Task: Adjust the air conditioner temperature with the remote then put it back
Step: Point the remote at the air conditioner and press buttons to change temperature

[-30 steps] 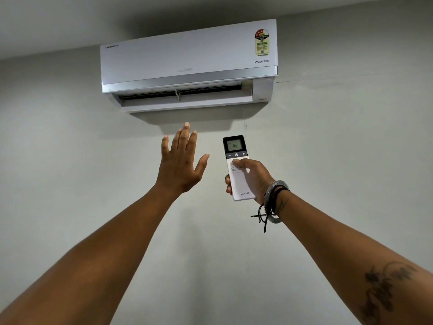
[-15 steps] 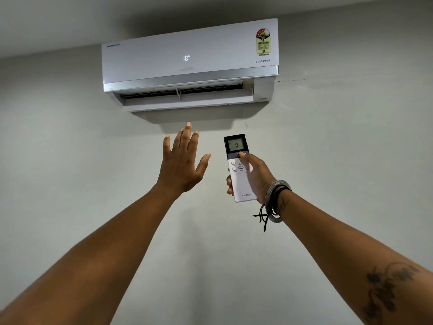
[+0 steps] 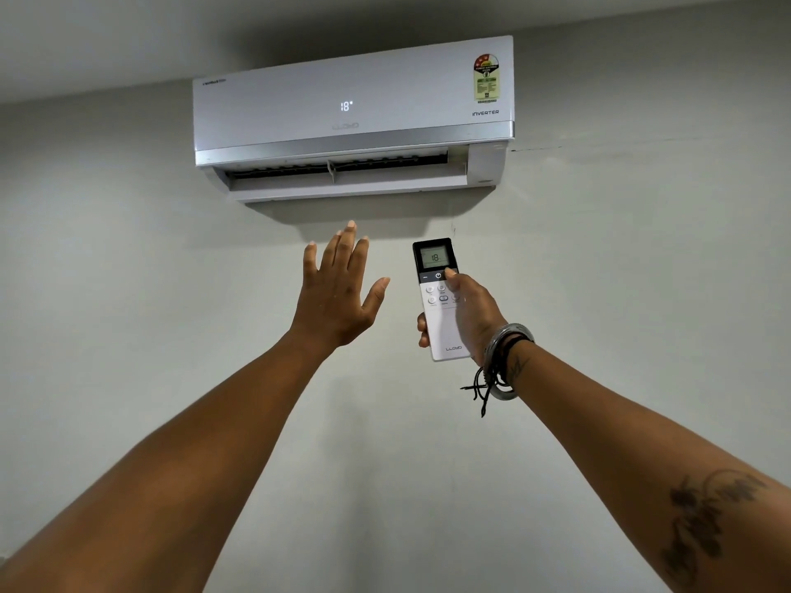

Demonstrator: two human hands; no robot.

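Note:
A white air conditioner (image 3: 351, 117) hangs high on the wall, its front panel lit with 18 and its louvre open. Below it my right hand (image 3: 473, 318) grips a white remote (image 3: 438, 318) held upright, thumb tip on the dark button row just under the screen, which reads 18. My left hand (image 3: 338, 293) is raised beside the remote, palm toward the wall, fingers apart and holding nothing, just under the unit's outlet.
A plain grey wall (image 3: 642, 293) fills the view, meeting the ceiling (image 3: 128, 36) just above the unit. Bracelets and black cords circle my right wrist (image 3: 503, 361). Both forearms stretch up from the bottom corners.
My right thumb has moved up from the lower white buttons to the dark row under the screen. The remote reading went from 16 to 18, and 18 lit up on the unit's panel.

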